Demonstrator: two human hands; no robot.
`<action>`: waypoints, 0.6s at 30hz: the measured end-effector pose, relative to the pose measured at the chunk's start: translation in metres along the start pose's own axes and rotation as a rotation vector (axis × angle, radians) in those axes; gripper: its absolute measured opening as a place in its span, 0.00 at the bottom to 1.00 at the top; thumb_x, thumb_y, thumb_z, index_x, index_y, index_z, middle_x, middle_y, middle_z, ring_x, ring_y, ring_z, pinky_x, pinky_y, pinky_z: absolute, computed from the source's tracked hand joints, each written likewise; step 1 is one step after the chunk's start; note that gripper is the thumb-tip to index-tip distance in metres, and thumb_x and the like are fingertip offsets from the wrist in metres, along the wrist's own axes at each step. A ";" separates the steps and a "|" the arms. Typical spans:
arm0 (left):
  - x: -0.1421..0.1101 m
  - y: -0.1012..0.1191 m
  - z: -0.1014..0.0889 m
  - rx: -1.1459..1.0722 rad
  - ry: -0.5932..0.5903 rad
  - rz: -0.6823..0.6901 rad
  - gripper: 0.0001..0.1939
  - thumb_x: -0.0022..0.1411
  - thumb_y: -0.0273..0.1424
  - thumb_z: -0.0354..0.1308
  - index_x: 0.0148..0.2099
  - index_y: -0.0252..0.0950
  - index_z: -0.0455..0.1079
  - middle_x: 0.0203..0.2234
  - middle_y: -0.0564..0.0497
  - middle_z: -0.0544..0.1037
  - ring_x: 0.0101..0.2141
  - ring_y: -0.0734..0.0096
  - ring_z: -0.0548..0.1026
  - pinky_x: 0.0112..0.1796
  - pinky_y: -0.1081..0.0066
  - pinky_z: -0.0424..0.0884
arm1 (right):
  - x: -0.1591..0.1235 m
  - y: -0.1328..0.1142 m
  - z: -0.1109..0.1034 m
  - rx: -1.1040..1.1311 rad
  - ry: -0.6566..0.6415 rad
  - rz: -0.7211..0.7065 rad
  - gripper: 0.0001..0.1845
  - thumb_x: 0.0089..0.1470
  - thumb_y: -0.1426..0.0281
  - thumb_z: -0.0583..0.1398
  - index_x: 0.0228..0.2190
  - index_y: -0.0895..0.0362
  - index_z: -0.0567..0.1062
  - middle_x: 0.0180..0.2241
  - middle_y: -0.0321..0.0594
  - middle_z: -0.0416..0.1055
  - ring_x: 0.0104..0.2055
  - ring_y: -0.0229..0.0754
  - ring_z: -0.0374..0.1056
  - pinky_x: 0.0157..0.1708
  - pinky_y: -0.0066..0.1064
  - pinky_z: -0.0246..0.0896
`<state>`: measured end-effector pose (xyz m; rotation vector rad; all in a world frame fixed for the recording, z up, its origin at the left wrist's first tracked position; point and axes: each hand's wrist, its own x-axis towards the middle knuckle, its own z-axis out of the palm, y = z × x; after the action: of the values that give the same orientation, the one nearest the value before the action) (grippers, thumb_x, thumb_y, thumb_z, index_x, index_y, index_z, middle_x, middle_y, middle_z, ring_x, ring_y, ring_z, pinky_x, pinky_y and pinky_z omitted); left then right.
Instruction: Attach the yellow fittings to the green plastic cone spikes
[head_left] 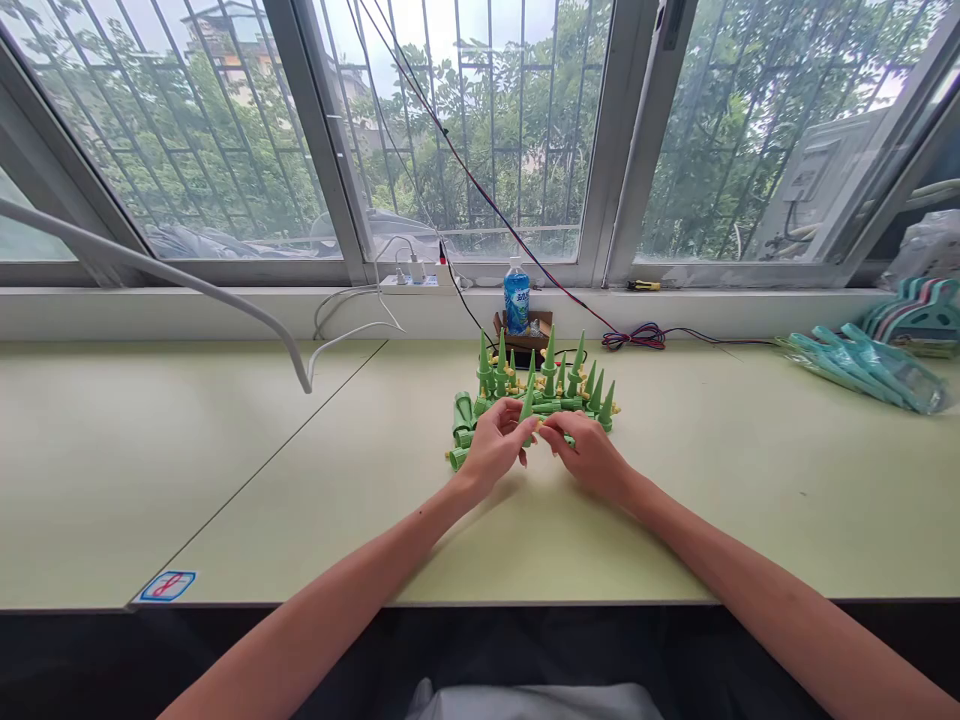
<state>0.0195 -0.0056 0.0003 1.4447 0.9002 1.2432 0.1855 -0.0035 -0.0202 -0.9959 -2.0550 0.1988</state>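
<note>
My left hand (495,440) is closed around a green plastic watering spike (529,398), its pointed end up. Beside it my right hand (586,452) has thumb and forefinger pinched at a small yellow valve piece (539,425) on the spike's near side. Both hands are just above the table, fingertips close together. Behind them stand several more green spikes (550,365), tips up, with small yellow pieces on them. Other green pieces lie on their sides at the left, among them a ribbed one (463,410). My hands hide part of the group.
A blue-labelled bottle (517,298) stands in a small cardboard box (540,322) by the sill. Coiled cable (635,337) lies behind to the right. Bagged turquoise items (870,370) and hangers (919,310) are far right. A white curved arm (225,295) reaches over the table's left side.
</note>
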 end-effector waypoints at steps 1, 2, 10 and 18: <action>0.000 0.000 0.000 -0.001 0.006 0.002 0.16 0.54 0.40 0.63 0.36 0.35 0.63 0.27 0.52 0.70 0.27 0.73 0.71 0.18 0.76 0.68 | 0.000 0.000 0.000 0.014 0.002 0.004 0.11 0.63 0.67 0.53 0.29 0.55 0.70 0.24 0.34 0.68 0.27 0.38 0.61 0.37 0.33 0.56; 0.000 0.001 0.000 -0.003 0.010 0.003 0.16 0.54 0.40 0.63 0.36 0.35 0.63 0.27 0.52 0.70 0.27 0.73 0.70 0.18 0.76 0.68 | -0.001 -0.001 -0.001 0.028 0.005 0.010 0.09 0.62 0.67 0.55 0.31 0.55 0.71 0.25 0.34 0.69 0.28 0.38 0.62 0.37 0.33 0.56; 0.000 0.002 0.001 -0.039 0.012 -0.015 0.17 0.52 0.40 0.65 0.36 0.35 0.64 0.26 0.52 0.70 0.27 0.73 0.70 0.18 0.76 0.69 | -0.001 0.001 0.000 0.049 0.014 0.023 0.06 0.61 0.68 0.56 0.31 0.55 0.70 0.27 0.35 0.71 0.31 0.40 0.63 0.36 0.32 0.56; 0.001 0.001 0.001 -0.022 -0.018 0.015 0.16 0.52 0.39 0.64 0.36 0.35 0.64 0.26 0.52 0.71 0.27 0.73 0.70 0.19 0.76 0.69 | 0.000 0.002 0.001 0.016 0.000 -0.016 0.15 0.63 0.67 0.53 0.25 0.55 0.66 0.23 0.34 0.66 0.26 0.38 0.59 0.35 0.33 0.54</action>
<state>0.0204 -0.0053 0.0011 1.4455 0.8629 1.2450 0.1861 -0.0025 -0.0215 -0.9691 -2.0580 0.2064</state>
